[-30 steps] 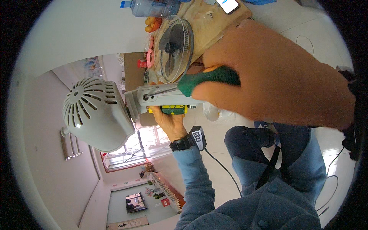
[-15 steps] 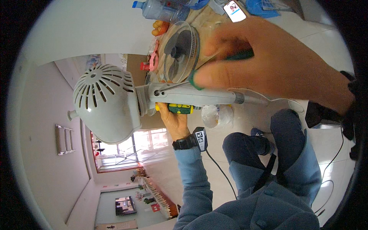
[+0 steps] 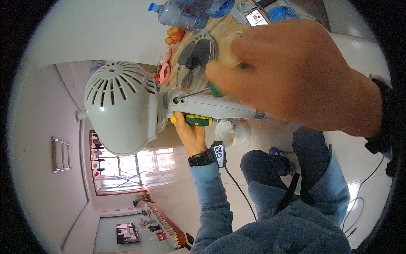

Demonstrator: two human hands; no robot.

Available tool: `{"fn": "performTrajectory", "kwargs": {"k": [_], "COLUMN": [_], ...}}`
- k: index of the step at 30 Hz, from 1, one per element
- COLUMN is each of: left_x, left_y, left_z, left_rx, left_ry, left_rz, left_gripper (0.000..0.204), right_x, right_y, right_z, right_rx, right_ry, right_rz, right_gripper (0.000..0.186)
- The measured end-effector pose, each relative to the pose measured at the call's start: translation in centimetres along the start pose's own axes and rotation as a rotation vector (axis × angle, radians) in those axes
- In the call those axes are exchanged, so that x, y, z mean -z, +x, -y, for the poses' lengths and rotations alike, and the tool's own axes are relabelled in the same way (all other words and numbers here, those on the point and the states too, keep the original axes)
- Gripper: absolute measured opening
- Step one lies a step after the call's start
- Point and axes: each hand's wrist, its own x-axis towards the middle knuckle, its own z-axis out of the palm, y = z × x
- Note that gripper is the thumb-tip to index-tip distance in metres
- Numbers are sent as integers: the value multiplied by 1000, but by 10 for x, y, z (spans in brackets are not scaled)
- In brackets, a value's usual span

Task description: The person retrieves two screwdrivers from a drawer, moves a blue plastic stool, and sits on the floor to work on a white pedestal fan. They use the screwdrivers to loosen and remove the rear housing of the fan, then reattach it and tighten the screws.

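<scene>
My right hand [image 3: 304,72] fills the upper right, closed around a green-handled screwdriver [image 3: 216,89]. Its metal shaft reaches left to a screw on the neck of a grey fan stand [image 3: 211,106]. The grey slotted motor housing [image 3: 120,110] sits at the left end of that neck. My left hand [image 3: 190,133] comes up from below and supports the neck, with a second yellow-and-green screwdriver [image 3: 196,120] held against it. A black watch-like band [image 3: 209,155] is on my left wrist.
A round fan guard with its blade [image 3: 194,57] lies on a wooden table [image 3: 226,27] beyond. Large clear water bottles [image 3: 182,12], a phone [image 3: 257,17], orange fruit [image 3: 175,34] and a clear plastic bag [image 3: 231,132] lie around. Cables [image 3: 359,203] trail on the tiled floor.
The fan housing has shifted slightly up and left in view. My right hand has turned on the screwdriver and now hides most of its green handle.
</scene>
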Motion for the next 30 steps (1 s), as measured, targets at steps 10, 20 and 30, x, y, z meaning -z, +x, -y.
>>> {"fn": "performTrajectory", "kwargs": {"k": [10,20,30], "left_x": [-4,-3,-6], "left_y": [0,1,2], "left_z": [0,0,0], "left_rx": [-17,-31,-26], "left_ry": [41,50,49], "left_rz": [12,-16,14], "left_gripper": [46,47,44], "right_x": [1,-8,10], "right_y": [1,7,15], "right_z": [-9,1,-3], "right_rx": [-793,126,-657], "right_ry": [990,-127,750], "right_rz": [706,-197,617], "right_gripper": [38,28,40]}}
